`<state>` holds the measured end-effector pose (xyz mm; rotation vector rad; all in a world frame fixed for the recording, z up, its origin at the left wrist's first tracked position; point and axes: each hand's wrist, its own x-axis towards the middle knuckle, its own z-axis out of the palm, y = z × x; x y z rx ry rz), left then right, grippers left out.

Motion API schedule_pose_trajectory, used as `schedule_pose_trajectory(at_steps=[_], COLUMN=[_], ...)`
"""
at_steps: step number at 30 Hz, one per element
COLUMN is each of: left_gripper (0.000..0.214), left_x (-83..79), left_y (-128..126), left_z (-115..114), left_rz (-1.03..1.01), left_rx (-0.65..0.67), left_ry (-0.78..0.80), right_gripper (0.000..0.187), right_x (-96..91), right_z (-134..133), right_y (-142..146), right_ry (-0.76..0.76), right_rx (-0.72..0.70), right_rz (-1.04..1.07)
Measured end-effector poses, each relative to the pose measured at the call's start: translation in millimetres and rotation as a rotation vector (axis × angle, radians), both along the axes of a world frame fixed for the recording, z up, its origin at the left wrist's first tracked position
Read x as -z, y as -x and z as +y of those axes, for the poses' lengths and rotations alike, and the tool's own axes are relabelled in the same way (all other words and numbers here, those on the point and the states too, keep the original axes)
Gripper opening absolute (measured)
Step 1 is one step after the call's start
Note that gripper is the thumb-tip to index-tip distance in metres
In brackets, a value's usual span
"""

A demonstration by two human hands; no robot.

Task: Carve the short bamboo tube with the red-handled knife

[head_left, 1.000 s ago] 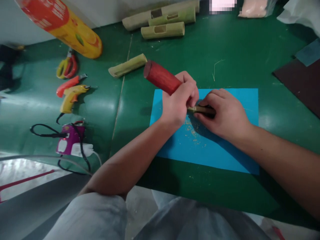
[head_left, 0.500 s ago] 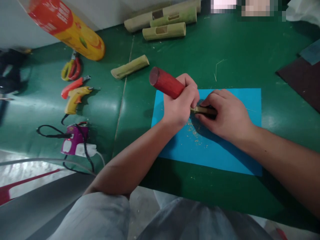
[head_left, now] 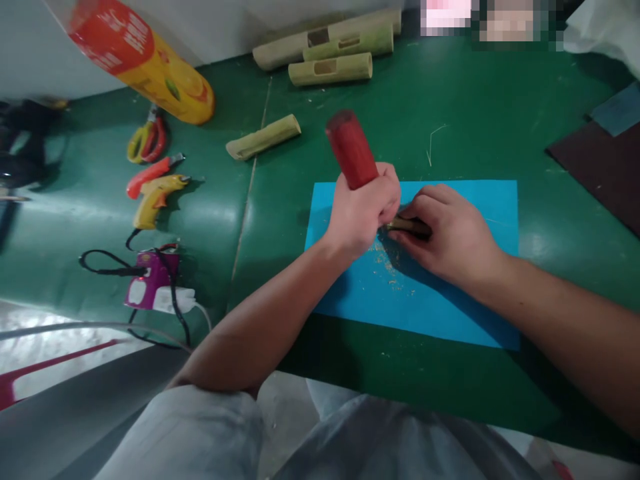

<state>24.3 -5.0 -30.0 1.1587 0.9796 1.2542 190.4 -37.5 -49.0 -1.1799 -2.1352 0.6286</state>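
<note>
My left hand is closed round a tool with a thick red wooden handle, which stands nearly upright above my fist. Its working end is hidden between my hands. My right hand presses down on a short thin bamboo piece, fingers curled over it. Both hands rest over a blue sheet on the green table. Fine shavings lie on the sheet just below the hands.
A bamboo section lies beyond the sheet, and three longer notched ones lie at the far edge. Left are scissors, an orange cutter, a yellow glue gun, a purple plug block and a yellow-red tube. Dark sheets lie right.
My left hand has swung the red handle from leaning far left to nearly upright. My right hand has stayed on the bamboo piece.
</note>
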Motion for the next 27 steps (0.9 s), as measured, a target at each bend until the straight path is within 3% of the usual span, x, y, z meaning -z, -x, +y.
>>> schedule_pose_trajectory(at_steps=[4,9,20,27], left_gripper=[0.046,0.033,0.036,0.035], left_x=[-3.8,-0.5,1.1,1.5], left_y=[-1.9,-4.7,-1.9,1.1], left_z=[-2.2,-2.1,-2.6,-6.3], left_rz=[-0.04,-0.041,-0.035,0.11], left_rx=[-0.155,-0.105,-0.104,-0.076], left_ry=[-0.082,-0.147,-0.154,-0.151], right_gripper=[0.008,0.009,0.01,0.01], right_x=[-0.7,-0.6,-2.5,-2.2], right_z=[1.5,1.8,0.8,0.9], right_y=[0.0,0.5,2.1,1.8], right_ry=[0.008,0.01,0.001,-0.001], right_rx=[0.019,0.03,0.044,0.036], right_rz=[-0.007,-0.001,-0.022,-0.004])
